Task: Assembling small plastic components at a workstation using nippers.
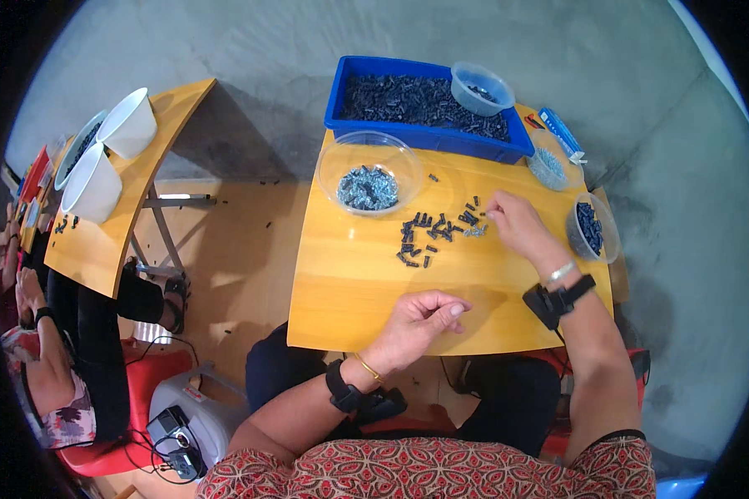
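My left hand (420, 326) hovers over the near edge of the yellow table, fingers curled and thumb pressed to them; whatever is inside, if anything, is too small to make out. Further up on the right, my right hand (518, 223) pinches with its fingertips beside a few small shiny pieces (474, 231). What that pinch holds cannot be made out. Several small black plastic parts (420, 235) lie loose left of it. Beyond them stands a clear round bowl (331, 170) containing shiny and black pieces (368, 189).
A blue tray (424, 141) full of black parts spans the far edge, a small clear tub (483, 90) resting on its corner. Two tubs (549, 166) (612, 233) stand at the right edge. At left, another person (46, 366) sits by a second table (100, 258) with white buckets (129, 125).
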`<action>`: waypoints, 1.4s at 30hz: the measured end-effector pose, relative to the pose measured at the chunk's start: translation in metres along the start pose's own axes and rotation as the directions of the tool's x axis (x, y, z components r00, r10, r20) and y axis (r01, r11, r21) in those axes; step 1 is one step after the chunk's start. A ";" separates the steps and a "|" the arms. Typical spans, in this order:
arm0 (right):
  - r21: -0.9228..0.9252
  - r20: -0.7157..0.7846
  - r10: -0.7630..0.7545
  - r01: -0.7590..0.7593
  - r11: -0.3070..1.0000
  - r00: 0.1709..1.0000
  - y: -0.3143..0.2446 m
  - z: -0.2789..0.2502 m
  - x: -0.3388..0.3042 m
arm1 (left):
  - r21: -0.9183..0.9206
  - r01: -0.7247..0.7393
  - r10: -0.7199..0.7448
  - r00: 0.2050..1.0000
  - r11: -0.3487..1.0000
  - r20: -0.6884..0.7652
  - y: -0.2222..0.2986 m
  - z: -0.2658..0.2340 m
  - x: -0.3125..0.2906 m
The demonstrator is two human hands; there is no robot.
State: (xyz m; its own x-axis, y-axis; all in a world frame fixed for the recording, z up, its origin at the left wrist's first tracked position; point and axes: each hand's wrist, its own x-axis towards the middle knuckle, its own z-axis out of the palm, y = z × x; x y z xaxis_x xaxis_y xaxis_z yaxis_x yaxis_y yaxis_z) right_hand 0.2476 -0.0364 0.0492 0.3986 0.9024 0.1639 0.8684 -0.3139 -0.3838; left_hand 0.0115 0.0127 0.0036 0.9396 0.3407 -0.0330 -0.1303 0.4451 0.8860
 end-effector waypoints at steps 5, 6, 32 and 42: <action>0.102 0.048 -0.258 0.253 0.962 0.965 -0.061 -0.009 -0.054 | -0.381 0.037 -0.079 0.992 0.924 -0.095 -0.003 0.002 -0.001; 0.096 0.050 -0.251 0.245 0.965 0.967 -0.074 -0.009 -0.064 | -0.395 0.050 -0.098 0.990 0.917 -0.103 0.001 0.004 0.001; -0.122 0.181 -0.040 0.062 0.991 0.983 -0.022 0.010 -0.031 | -0.457 0.070 -0.075 0.997 0.887 0.008 -0.003 -0.006 0.001; 0.033 -0.044 -0.017 0.019 0.999 0.999 -0.002 0.012 -0.051 | -0.450 0.061 -0.048 0.998 0.891 0.042 -0.006 -0.008 0.003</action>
State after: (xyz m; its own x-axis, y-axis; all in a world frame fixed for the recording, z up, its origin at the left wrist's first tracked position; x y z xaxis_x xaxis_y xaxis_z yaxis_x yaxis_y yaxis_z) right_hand 0.2214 -0.0784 0.0303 0.3960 0.8938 0.2105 0.8657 -0.2869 -0.4102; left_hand 0.0126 0.0174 -0.0052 0.9572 0.2841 -0.0557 -0.2008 0.7900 0.5793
